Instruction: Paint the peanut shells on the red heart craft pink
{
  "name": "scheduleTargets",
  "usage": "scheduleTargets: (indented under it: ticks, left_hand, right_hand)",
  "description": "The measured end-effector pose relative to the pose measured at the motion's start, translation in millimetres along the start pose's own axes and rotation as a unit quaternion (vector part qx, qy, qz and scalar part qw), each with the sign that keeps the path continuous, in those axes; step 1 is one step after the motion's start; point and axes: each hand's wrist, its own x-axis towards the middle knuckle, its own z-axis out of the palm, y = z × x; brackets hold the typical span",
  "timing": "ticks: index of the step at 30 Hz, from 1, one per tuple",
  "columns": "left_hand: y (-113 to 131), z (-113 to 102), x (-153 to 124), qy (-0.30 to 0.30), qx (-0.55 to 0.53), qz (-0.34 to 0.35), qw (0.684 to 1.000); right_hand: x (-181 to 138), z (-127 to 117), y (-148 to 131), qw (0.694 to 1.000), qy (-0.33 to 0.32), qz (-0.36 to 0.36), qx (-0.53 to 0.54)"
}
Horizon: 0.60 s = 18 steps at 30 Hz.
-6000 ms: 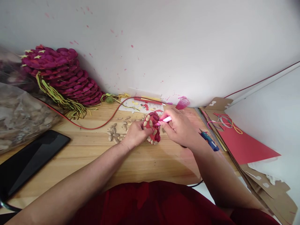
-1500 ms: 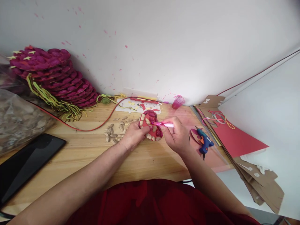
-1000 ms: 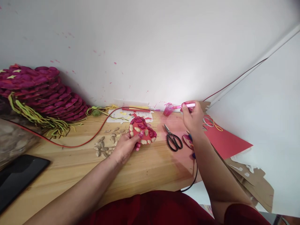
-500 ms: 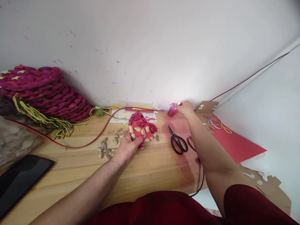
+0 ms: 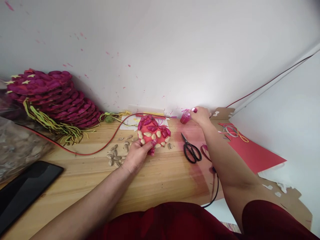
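Observation:
My left hand (image 5: 138,154) is closed on the lower edge of a round red disc (image 5: 149,139), its thumb on top. Peanuts in their shells are stuck on the disc. Those at the top and right are painted shiny magenta, while the lower ones are bare. At the back, my right hand (image 5: 200,115) is closed, with its fingers at the rim of a small clear cup (image 5: 185,117) of magenta paint. What those fingers pinch is hidden. Loose peanuts (image 5: 115,156) lie left of the disc. Black-handled scissors (image 5: 191,150) rest to its right.
A leaning stack of magenta peanut discs (image 5: 62,98) with green yarn (image 5: 45,123) stands at the left. Nearby are a plastic bag (image 5: 22,146), a black phone (image 5: 30,190) and a red cable (image 5: 85,154). Red card (image 5: 252,151) lies right, against the wall.
The view has shifted slightly, moving things a little to the right. My left hand still holds the disc and my right hand stays at the paint cup.

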Motion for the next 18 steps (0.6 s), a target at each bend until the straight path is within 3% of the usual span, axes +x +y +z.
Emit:
scheduleTargets:
  ticks: [8, 11, 13, 15, 17, 18]
  left_hand:
    - [0.2, 0.5, 1.9, -0.004, -0.008, 0.014, 1.0]
    - [-0.7, -0.2, 2.6, -0.007, -0.001, 0.022, 1.0]
    - [-4.1, -2.5, 4.2, -0.009, 0.014, 0.029, 0.999]
    - [-9.3, -6.1, 6.2, -0.016, 0.043, 0.042, 0.998]
    - [-13.8, -10.1, 7.3, -0.029, 0.085, 0.061, 0.994]
    - [-15.0, -11.6, 7.2, -0.036, 0.107, 0.072, 0.991]
  right_hand:
    - [-11.4, -14.9, 12.6, 0.991, 0.094, -0.001, 0.093]
    - [-30.7, -23.1, 15.6, 0.974, 0.125, 0.005, 0.187]
    - [-54.7, -26.9, 12.9, 0.921, 0.128, 0.006, 0.367]
    - [-86.7, -29.8, 5.0, 0.862, 0.092, -0.036, 0.497]
    - [-121.3, -32.6, -7.3, 0.825, 0.068, -0.093, 0.553]
    - [-137.4, -34.1, -14.3, 0.822, 0.059, -0.106, 0.557]
